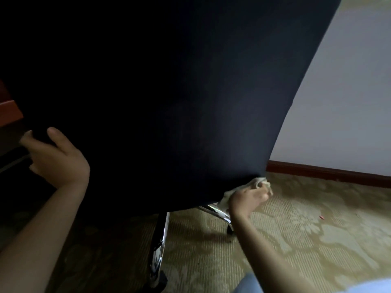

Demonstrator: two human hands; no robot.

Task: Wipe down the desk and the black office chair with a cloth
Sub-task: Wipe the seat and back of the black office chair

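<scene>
The black chair (169, 92) fills most of my view, its dark back close in front of me and leaning across from upper right to lower left. My left grip (57, 157) grasps the chair's left edge: the thumb lies flat on the back panel and the fingers curl round the side, out of sight behind it. My right grip (246, 200) is clenched on the cloth (257, 181), a pale bunched rag, at the lower right corner of the chair back. The cloth touches the bottom edge there, part of it sticking out above my knuckles and part trailing down to the left, below the chair's rim. Under the chair, a chrome leg (157, 250) of the base runs down toward me, and a second one reaches right behind my right wrist, ending in a dark wheel (229, 229). The chair stands on a beige patterned carpet (317, 229), with a tiny red scrap (321, 217) lying well off to the right. A pale wall (349, 102) rises behind, edged by a dark red wooden baseboard (328, 171). At the far left, just a sliver of the reddish wooden surface (8, 111) shows beside the chair.
</scene>
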